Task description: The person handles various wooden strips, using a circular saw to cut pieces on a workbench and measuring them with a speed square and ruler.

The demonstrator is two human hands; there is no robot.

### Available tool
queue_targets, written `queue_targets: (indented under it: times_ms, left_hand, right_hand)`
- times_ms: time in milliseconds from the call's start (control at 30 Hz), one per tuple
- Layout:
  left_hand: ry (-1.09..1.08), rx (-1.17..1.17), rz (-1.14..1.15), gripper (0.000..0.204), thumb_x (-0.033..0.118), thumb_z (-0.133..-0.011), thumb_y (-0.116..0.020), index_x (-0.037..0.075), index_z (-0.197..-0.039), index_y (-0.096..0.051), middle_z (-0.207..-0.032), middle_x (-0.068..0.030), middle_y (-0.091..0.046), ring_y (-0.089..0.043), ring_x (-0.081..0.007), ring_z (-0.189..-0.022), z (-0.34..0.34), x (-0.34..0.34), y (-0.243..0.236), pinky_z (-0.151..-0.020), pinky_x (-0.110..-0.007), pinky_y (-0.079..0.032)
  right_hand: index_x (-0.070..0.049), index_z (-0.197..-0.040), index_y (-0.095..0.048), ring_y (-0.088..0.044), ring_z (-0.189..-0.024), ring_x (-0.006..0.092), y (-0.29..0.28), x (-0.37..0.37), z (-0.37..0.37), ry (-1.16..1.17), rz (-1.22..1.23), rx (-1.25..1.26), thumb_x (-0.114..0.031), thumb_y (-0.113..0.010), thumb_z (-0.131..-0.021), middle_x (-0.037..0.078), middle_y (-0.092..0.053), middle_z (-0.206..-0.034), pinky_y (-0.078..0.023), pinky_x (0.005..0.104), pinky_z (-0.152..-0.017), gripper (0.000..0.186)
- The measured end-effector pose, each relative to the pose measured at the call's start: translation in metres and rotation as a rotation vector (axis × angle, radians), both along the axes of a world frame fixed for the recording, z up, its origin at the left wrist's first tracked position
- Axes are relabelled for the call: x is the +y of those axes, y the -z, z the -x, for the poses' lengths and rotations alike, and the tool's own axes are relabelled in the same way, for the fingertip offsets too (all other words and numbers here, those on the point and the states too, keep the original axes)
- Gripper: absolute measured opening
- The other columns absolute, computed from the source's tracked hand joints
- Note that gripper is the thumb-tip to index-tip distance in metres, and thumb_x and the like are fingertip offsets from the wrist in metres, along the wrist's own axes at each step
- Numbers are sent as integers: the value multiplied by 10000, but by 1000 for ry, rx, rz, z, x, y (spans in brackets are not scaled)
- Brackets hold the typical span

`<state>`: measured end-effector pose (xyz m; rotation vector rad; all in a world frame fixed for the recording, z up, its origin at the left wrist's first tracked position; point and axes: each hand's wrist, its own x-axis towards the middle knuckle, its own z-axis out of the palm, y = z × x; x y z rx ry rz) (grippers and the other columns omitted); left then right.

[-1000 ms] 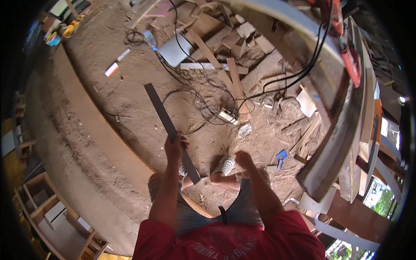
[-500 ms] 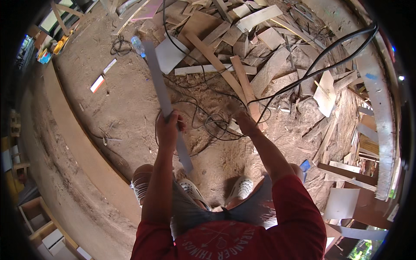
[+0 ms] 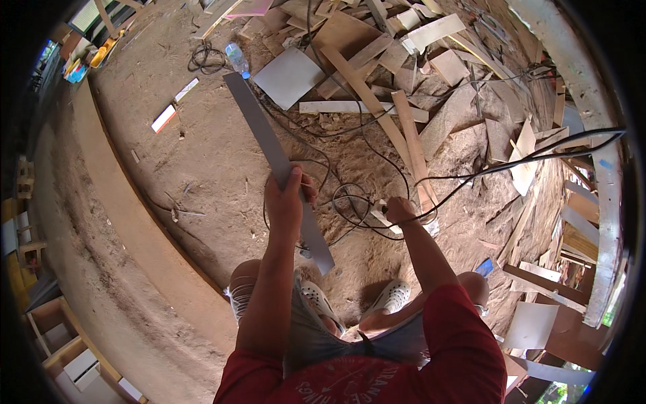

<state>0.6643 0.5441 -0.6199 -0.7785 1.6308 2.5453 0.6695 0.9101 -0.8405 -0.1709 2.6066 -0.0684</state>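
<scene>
My left hand [image 3: 287, 196] is wrapped round a long, flat grey strip [image 3: 259, 128], which slants from the far left down toward my knees. The strip is held up off the ground. To its right my right hand [image 3: 400, 211] is closed in a fist, low over the dirt. Something small and dark shows at its fingers, but I cannot make out what it is. A black cable [image 3: 471, 176] passes close by this hand, and loops of thin black cord [image 3: 350, 196] lie between my hands. A pale offcut [image 3: 393, 229] lies under the right hand.
Scrap wood [image 3: 356, 74] is heaped ahead and to the right. A clear plastic bottle [image 3: 237, 59] and a white panel [image 3: 289, 77] lie beyond the strip. A long brown board [image 3: 128, 202] runs along my left. A white beam [image 3: 602, 202] stands at the right edge.
My left hand has moved right and nearer with the grey strip, which now slants more. My right hand has come down and nearer me. The black cable has swung lower, and the view has shifted.
</scene>
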Motion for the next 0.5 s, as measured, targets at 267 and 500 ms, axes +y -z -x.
queue_targets:
  times_ms: [267, 500]
  left_hand:
    - [-86, 14, -82, 217, 190, -1060, -627, 6, -1172, -653, -848, -65, -660, -629, -169, -610, -1, -6, -17, -552, -318, -485]
    - [-55, -77, 193, 214, 179, -1072, -615, 3, -1193, -630, -858, -89, -658, -665, -162, -621, -33, -14, -22, -551, -303, -523]
  right_hand:
    - [-27, -954, -797, -739, -967, 401, -10, -23, 44, -207, 123, -54, -551, -797, -773, 216, -762, -982, -583, 525, -867, 554]
    - [-131, -1538, -510, -607, -1330, 375, 48, -98, 179, -476, 65, 596, -337, -705, -943, 177, -626, -1452, -410, 497, -1199, 659]
